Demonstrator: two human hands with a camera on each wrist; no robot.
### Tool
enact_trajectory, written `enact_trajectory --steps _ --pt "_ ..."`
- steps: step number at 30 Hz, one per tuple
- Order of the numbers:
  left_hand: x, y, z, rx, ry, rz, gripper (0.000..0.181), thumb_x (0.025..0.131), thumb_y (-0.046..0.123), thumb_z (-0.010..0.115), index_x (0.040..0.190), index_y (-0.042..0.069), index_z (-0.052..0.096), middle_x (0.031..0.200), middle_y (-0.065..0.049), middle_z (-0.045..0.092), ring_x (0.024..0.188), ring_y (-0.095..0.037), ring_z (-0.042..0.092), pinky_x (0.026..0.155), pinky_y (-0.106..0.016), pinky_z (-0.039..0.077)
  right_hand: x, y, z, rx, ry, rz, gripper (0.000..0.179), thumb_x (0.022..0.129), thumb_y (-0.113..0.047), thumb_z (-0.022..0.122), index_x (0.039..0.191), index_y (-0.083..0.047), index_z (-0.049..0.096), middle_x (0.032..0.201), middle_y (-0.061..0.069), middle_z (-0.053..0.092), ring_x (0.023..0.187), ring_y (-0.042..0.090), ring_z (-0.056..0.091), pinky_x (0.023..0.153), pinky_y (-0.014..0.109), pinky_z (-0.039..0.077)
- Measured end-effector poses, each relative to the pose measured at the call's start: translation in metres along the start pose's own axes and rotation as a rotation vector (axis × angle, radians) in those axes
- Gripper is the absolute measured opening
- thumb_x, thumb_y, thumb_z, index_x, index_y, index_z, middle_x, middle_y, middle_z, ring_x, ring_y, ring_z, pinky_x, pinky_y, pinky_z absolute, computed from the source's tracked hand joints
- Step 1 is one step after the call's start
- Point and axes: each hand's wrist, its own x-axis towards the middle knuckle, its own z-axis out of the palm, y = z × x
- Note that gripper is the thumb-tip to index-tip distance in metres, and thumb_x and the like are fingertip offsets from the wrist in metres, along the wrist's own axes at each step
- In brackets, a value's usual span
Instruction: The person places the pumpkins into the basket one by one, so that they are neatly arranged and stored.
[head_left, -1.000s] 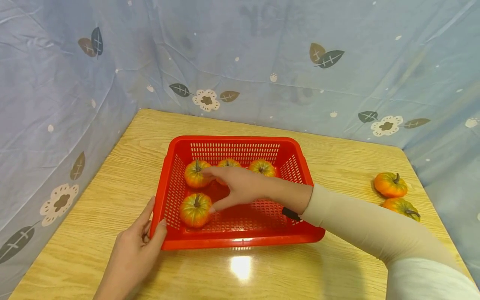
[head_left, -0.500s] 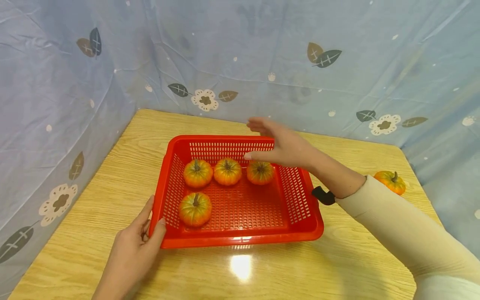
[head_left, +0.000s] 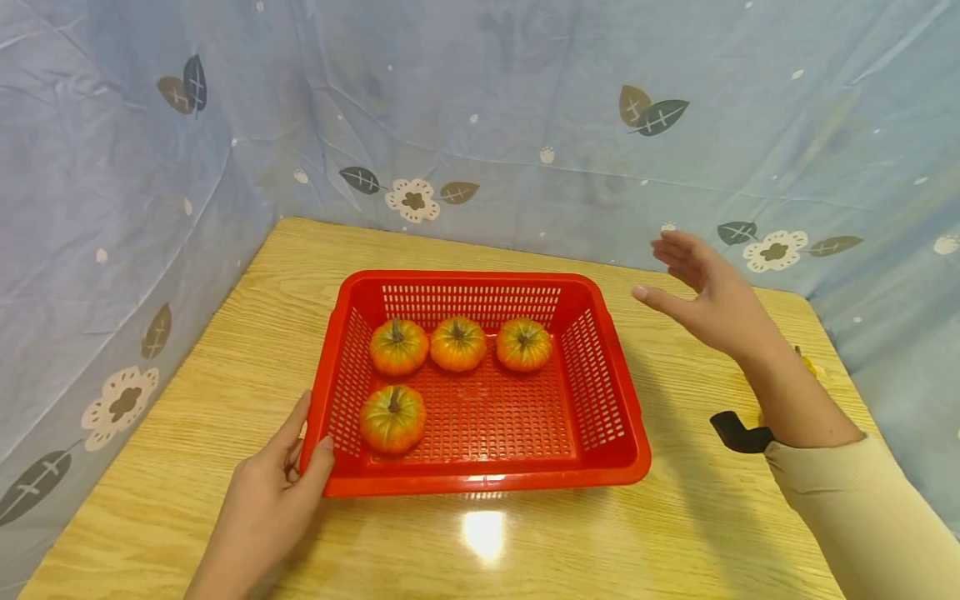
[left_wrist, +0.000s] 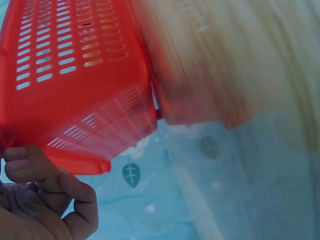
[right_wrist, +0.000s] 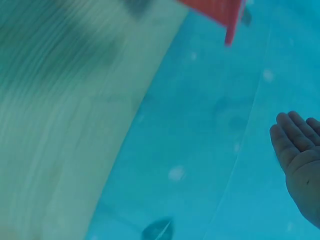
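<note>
A red plastic basket (head_left: 487, 482) with slotted walls stands on the wooden table. My left hand (head_left: 258, 500) grips its left rim near the front corner, thumb on top; the left wrist view shows curled fingers (left_wrist: 80, 200) under the rim. Inside, three small orange-green pumpkins form a back row: left pumpkin (head_left: 398, 347), middle pumpkin (head_left: 458, 344) and right pumpkin (head_left: 523, 344). A front pumpkin (head_left: 392, 419) sits at the near left. To the right of the basket, my right hand (head_left: 708, 304) is raised over the table, fingers extended, thumb apart, holding nothing.
Behind my right forearm, a sliver of another pumpkin (head_left: 807, 363) shows on the right of the table (head_left: 555, 542). A blue patterned cloth (head_left: 510, 100) hangs along the back and sides. A black strap piece (head_left: 738, 433) sticks out at my right wrist.
My right hand has left the pumpkins inside the basket and swung right, past the basket's right wall. The left hand stays on the rim. The pumpkins in the basket keep their places.
</note>
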Motion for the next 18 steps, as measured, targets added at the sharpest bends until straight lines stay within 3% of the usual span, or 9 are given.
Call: enact_trajectory --steps 2,5,9,15,18 --pt "0.000 0.000 0.000 0.003 0.002 0.004 0.061 0.101 0.018 0.065 0.155 0.005 0.041 0.099 -0.010 0.076 0.048 -0.005 0.045 0.041 -0.023 0.037 -0.011 0.011 -0.008 0.001 0.033 0.056 0.085 0.096 -0.036 0.072 0.162 -0.014 0.023 0.160 0.011 0.036 0.144 0.035 0.035 0.114 0.048 0.032" --pt "0.000 0.000 0.000 0.004 0.004 0.008 0.061 0.101 0.018 0.065 0.155 0.005 0.041 0.099 -0.011 0.075 0.048 -0.005 0.045 0.041 -0.023 0.037 -0.026 0.027 -0.018 0.002 0.084 0.143 0.087 0.098 -0.041 0.069 0.164 -0.018 0.018 0.163 0.009 0.031 0.147 0.032 0.031 0.113 0.029 0.033" --pt "-0.001 0.000 0.000 -0.003 0.003 0.011 0.060 0.101 0.016 0.064 0.155 0.005 0.041 0.100 -0.012 0.075 0.049 -0.005 0.047 0.041 -0.023 0.038 -0.049 0.049 -0.024 0.034 0.147 0.207 0.083 0.100 -0.037 0.065 0.164 -0.018 0.015 0.165 0.011 0.026 0.149 0.024 0.028 0.100 0.005 0.032" --pt "0.000 0.000 -0.001 0.009 0.002 0.016 0.060 0.101 0.016 0.064 0.155 0.005 0.041 0.098 -0.010 0.076 0.050 -0.004 0.048 0.042 -0.023 0.039 -0.089 0.086 -0.024 0.078 0.250 0.294 0.078 0.102 -0.032 0.062 0.164 -0.019 0.016 0.167 0.004 0.022 0.150 0.012 0.024 0.108 0.010 0.026" --pt "0.001 0.000 -0.001 0.016 -0.001 0.017 0.061 0.101 0.017 0.064 0.155 0.005 0.041 0.096 -0.009 0.076 0.050 -0.004 0.047 0.043 -0.023 0.039 -0.107 0.101 -0.022 0.061 0.326 0.362 0.080 0.102 -0.034 0.062 0.164 -0.020 0.015 0.168 0.000 0.017 0.152 0.010 0.016 0.118 0.022 0.017"
